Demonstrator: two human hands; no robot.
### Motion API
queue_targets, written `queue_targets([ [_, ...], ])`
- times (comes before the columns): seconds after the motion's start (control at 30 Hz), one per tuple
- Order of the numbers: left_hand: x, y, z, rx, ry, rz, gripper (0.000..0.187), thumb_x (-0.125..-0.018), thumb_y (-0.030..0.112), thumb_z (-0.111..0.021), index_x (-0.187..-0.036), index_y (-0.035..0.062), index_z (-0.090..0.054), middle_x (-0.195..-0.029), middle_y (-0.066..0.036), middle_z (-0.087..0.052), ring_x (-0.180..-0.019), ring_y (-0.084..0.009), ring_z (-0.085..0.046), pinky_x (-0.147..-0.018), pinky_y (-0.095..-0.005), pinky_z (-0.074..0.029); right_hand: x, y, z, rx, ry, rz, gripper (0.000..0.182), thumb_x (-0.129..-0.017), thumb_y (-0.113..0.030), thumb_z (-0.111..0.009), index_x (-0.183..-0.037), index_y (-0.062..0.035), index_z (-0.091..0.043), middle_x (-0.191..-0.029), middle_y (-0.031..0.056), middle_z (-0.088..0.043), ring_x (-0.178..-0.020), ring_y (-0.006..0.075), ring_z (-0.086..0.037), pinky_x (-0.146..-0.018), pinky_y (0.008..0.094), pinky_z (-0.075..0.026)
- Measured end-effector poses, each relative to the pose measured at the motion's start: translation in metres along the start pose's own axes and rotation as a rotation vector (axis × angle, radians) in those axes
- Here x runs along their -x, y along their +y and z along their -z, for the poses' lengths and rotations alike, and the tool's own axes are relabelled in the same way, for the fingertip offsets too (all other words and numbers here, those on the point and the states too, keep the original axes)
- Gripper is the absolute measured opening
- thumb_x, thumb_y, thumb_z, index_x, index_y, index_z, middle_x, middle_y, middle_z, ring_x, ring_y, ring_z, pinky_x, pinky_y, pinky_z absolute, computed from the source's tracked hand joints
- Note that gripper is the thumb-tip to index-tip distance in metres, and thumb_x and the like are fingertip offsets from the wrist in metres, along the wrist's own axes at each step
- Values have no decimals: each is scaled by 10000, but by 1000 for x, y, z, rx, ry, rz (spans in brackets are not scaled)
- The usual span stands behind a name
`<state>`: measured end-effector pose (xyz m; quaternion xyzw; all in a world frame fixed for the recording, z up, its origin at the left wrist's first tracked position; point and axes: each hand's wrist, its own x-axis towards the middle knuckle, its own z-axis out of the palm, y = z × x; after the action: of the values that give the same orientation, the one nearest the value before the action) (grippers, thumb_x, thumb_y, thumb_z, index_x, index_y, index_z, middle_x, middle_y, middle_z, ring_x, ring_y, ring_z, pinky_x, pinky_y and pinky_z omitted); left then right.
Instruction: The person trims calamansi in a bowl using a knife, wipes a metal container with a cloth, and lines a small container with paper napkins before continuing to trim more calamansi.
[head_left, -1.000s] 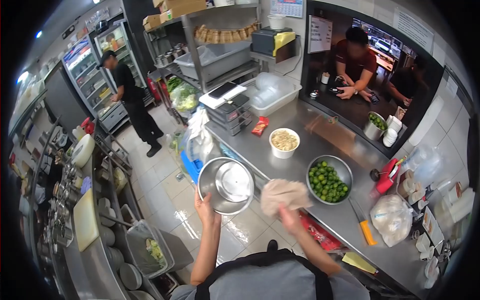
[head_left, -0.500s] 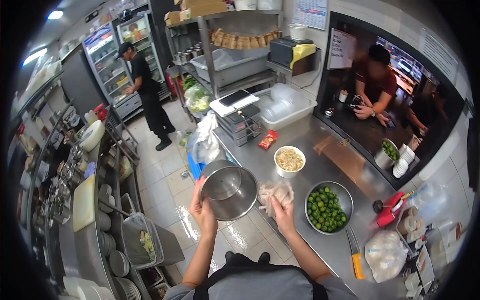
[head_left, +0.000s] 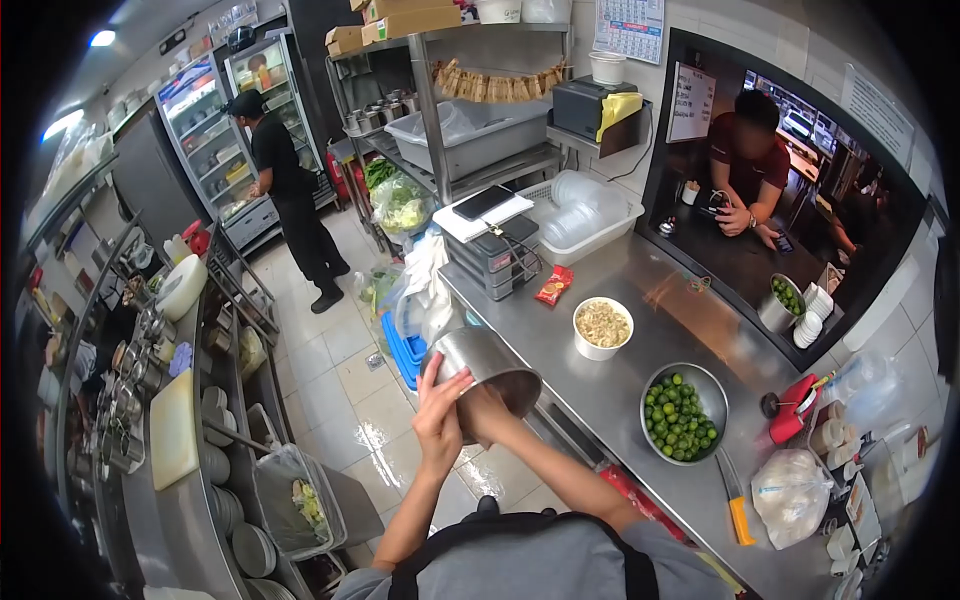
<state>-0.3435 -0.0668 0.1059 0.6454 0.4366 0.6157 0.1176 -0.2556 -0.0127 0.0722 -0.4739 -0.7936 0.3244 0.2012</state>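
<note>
My left hand (head_left: 438, 418) grips a deep steel bowl (head_left: 485, 358) by its near side, fingers spread along the outer wall. The bowl is tilted, its mouth turned toward me and to the right, above the floor beside the counter. My right hand (head_left: 484, 416) reaches into the mouth of the bowl. Its fingers are hidden inside, and so is the pale cloth it held a moment ago. Right of my hands, a white tub (head_left: 603, 330) of chopped pale food and a metal bowl of green limes (head_left: 683, 415) stand on the steel counter (head_left: 575, 400).
A knife with an orange handle (head_left: 740, 521) and a tied plastic bag (head_left: 790, 498) lie on the right. A red packet (head_left: 553, 285) is farther back. A lined bin (head_left: 300, 495) stands left. One person (head_left: 285, 180) stands by the fridges; another (head_left: 745, 165) leans at the hatch.
The bowl has tipped over onto its side, its mouth now toward me. My right hand has moved left from above the counter edge into the bowl, and the cloth has gone from sight.
</note>
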Motion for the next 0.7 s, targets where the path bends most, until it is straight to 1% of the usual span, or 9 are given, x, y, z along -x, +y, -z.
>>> queue_targets([
  [0.03, 0, -8, 7, -80, -52, -54, 352, -786, -125, -457, -1001, 48, -675, -1049, -108, -650, -1266, -351, -393, -1074, -508, -194, -33, 47, -44, 107, 25, 329, 457, -817, -216, -527, -1231, -31, -471, -1244, 231, -483, -1169, 335, -466, -918, 400, -426],
  [0.17, -7, -46, 18, -43, 19, -72, 334, -774, -108, -481, -962, 76, -686, -1031, -74, -660, -1245, -363, -420, -1067, -556, -152, -40, 12, 3, -5, -456, 100, 360, -816, -253, -485, -1022, 23, -590, -1035, 229, -604, -923, 302, -611, -788, 394, -461],
  [0.3, -20, -65, 17, -90, -67, -151, 296, -792, -72, -500, -957, 86, -689, -1032, -46, -665, -1245, -368, -420, -1065, -555, -148, 13, 57, 21, -337, -414, 321, 279, -771, -166, -523, -922, 60, -588, -797, 191, -623, -737, 275, -605, -694, 383, -463],
  [0.37, -29, -63, 6, -153, -161, -229, 279, -806, -42, -513, -971, 95, -691, -1027, -39, -667, -1246, -368, -417, -1070, -556, -135, 62, 121, 8, -723, -524, -15, 313, -790, -196, -543, -981, 47, -591, -820, 153, -629, -787, 258, -606, -738, 365, -464],
  [0.43, -41, -69, -8, -132, -137, -251, 277, -817, -39, -509, -985, 90, -688, -1024, -59, -667, -1248, -364, -414, -1071, -552, -135, 124, 152, -8, -498, -196, -146, 342, -804, -215, -550, -1039, 31, -590, -862, 110, -633, -836, 213, -592, -775, 335, -455],
  [0.47, -50, -67, -18, -136, -107, -281, 276, -826, -41, -502, -988, 84, -686, -1022, -70, -667, -1250, -361, -412, -1073, -543, -138, 146, 169, -18, -223, -266, -439, 356, -824, -224, -554, -1079, 23, -584, -910, 92, -626, -855, 181, -570, -803, 334, -445],
  [0.53, -69, -53, -39, 63, -112, -199, 267, -841, -53, -483, -1005, 45, -669, -1046, -107, -654, -1254, -353, -407, -1074, -489, -196, 210, 161, -12, -419, -57, -589, 292, -844, -238, -539, -1018, -19, -624, -855, 68, -624, -805, 166, -565, -712, 318, -459],
  [0.6, -83, -39, -71, 266, -139, 12, 316, -841, -90, -433, -1098, -21, -603, -1167, -150, -590, -1257, -329, -406, -1032, -383, -318, 273, 161, -8, -625, 242, -764, 270, -853, -241, -551, -978, -14, -625, -820, 57, -619, -770, 139, -554, -686, 298, -458],
  [0.7, -101, -15, -148, 891, -319, 438, 359, -834, -88, -437, -1178, -58, -536, -1229, -133, -537, -1169, -208, -485, -1012, -323, -340, 340, 146, 16, -632, 696, -791, 241, -854, -238, -586, -919, -8, -615, -779, 30, -598, -739, 82, -516, -649, 256, -440],
])
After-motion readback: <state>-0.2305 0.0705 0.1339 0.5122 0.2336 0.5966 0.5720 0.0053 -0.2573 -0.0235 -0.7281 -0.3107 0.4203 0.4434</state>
